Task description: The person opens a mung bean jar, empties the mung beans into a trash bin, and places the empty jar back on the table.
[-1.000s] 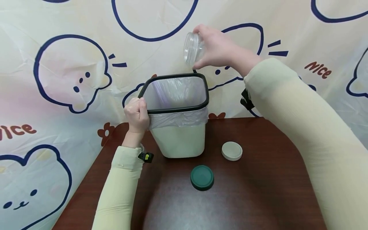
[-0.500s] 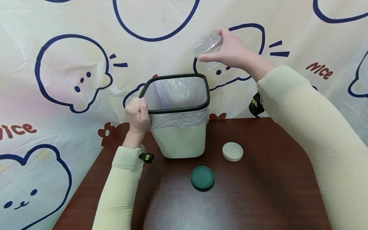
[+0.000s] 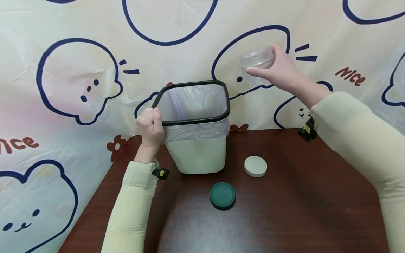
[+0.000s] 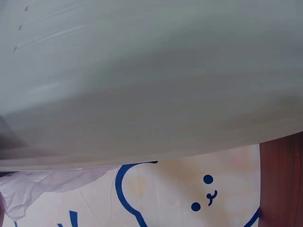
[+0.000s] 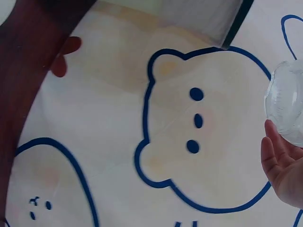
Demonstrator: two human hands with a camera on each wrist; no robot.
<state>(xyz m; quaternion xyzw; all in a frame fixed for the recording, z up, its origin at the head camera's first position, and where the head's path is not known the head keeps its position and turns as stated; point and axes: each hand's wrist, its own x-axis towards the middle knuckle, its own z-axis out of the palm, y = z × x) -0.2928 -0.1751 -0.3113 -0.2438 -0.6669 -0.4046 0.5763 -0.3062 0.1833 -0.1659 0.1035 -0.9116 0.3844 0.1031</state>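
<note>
My left hand grips the black rim of a pale green trash can at its left front corner. A thin translucent bag lines the can and folds over its outside. In the left wrist view the can's wall fills most of the picture. Up to the right of the can, my right hand holds a clear jar, thumb on the near side, nearly upright with a slight tilt. Part of that jar shows at the right edge of the right wrist view, with fingers below it.
On the dark brown table lie a green lid in front of the can and a white lid to its right. A cloth printed with cartoon bears hangs behind the table.
My right hand has carried the jar right and away from above the can. The jar has turned from lying sideways to nearly upright. My left hand and the can have stayed still.
</note>
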